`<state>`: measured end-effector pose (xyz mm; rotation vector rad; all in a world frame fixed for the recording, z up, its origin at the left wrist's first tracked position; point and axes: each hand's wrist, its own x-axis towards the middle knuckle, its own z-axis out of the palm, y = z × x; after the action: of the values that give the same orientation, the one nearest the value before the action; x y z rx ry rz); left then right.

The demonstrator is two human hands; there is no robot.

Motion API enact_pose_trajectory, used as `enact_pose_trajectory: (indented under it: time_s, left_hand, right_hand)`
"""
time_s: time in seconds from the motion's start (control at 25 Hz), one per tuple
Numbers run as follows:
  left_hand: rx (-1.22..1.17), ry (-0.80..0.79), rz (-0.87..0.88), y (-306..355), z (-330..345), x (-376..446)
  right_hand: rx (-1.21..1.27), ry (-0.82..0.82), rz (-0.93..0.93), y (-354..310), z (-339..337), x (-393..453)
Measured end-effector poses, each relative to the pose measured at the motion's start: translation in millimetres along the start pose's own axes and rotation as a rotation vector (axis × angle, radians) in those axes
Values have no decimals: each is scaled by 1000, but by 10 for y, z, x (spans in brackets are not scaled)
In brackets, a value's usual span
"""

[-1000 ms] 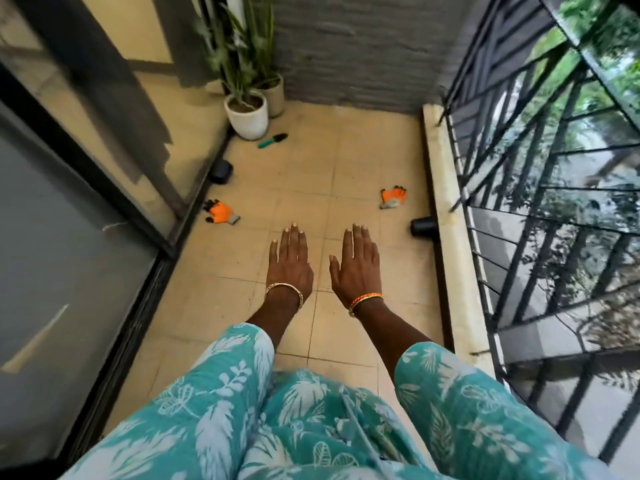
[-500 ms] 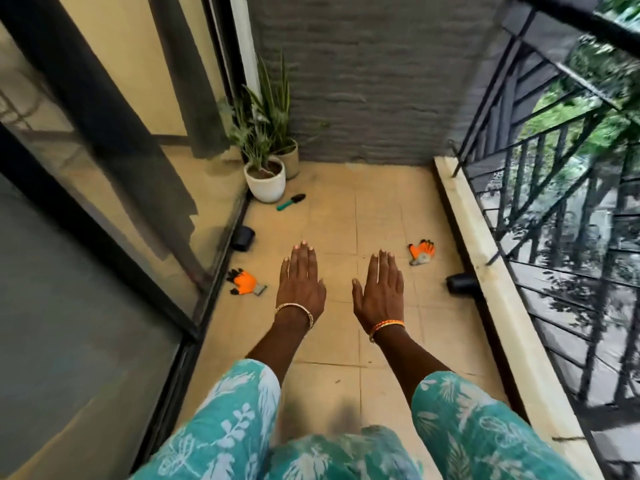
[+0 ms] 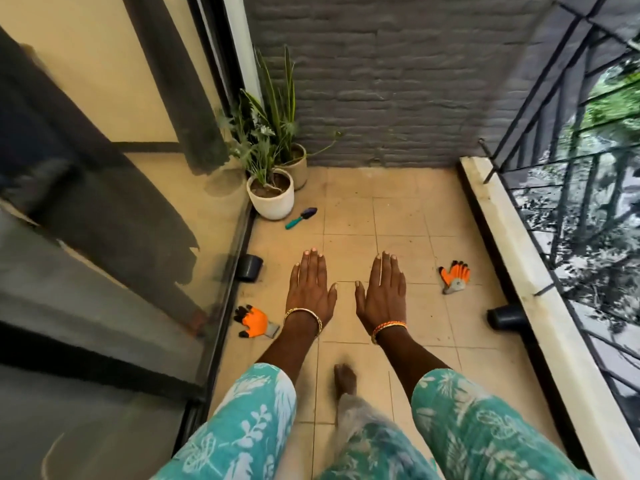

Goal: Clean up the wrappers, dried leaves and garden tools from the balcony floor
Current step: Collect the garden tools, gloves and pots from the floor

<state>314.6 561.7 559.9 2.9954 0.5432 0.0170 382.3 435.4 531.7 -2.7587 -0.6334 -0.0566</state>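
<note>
My left hand (image 3: 311, 287) and my right hand (image 3: 382, 291) are stretched out flat, palms down, above the tiled balcony floor (image 3: 391, 216), holding nothing. An orange and black garden glove (image 3: 255, 322) lies on the floor just left of my left wrist. A second orange glove (image 3: 455, 276) lies to the right of my right hand. A small trowel (image 3: 300, 217) with a green handle rests farther ahead, beside a white plant pot (image 3: 272, 200). No wrappers or dried leaves show clearly.
A second potted plant (image 3: 294, 164) stands in the far left corner against the grey brick wall. A dark pot (image 3: 250, 267) lies by the glass door track on the left, a black pipe (image 3: 506, 317) by the right kerb. Railings close the right side. My bare foot (image 3: 344, 379) is below.
The view has tilted and moved forward, so the floor items sit lower and nearer. My hands stay flat and empty. A bare foot has come into view.
</note>
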Motion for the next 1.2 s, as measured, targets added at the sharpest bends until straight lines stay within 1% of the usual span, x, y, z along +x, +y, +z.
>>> enact_pose_trajectory:
  time_s: [0.12, 0.2, 0.28, 0.36, 0.52, 0.6, 0.72, 0.8, 0.88, 1.0, 1.08, 1.2]
  left_hand:
    - [-11, -86, -17, -66, 116, 709]
    - [-15, -70, -27, -115, 131, 1153]
    - [-20, -39, -80, -226, 143, 1625]
    - [-59, -126, -127, -348, 188, 2012]
    - [-49, -207, -150, -751, 472, 2943]
    - [-32, -254, -141, -996, 557, 3419]
    - [-33, -319, -115, -1435, 710, 4160]
    - [-36, -353, -142, -1676, 788, 4482]
    - [-73, -435, -175, -1907, 977, 4858]
    - [-93, -512, -281, -2196, 1509, 5304]
    - [-156, -587, -418, -2384, 2071, 5602]
    - [-242, -674, -609, -2631, 3151, 6122]
  right_hand:
    - [22, -59, 31, 24, 155, 723]
    - [-3, -84, 16, 26, 221, 1198]
    - [6, -121, 7, -33, 320, 1711]
    - [23, -152, -1, -124, 444, 2134]
    - [-8, -184, -18, -302, 844, 3055]
    - [8, -217, 37, -398, 1048, 3482]
    - [24, -220, 137, -554, 1330, 4177]
    - [62, -224, 215, -597, 1470, 4511]
    - [94, -278, 324, -577, 1742, 4952]
    - [114, -324, 373, -430, 2371, 5564]
    - [133, -386, 396, -290, 2979, 6026]
    - [179, -446, 386, -27, 4120, 6712]
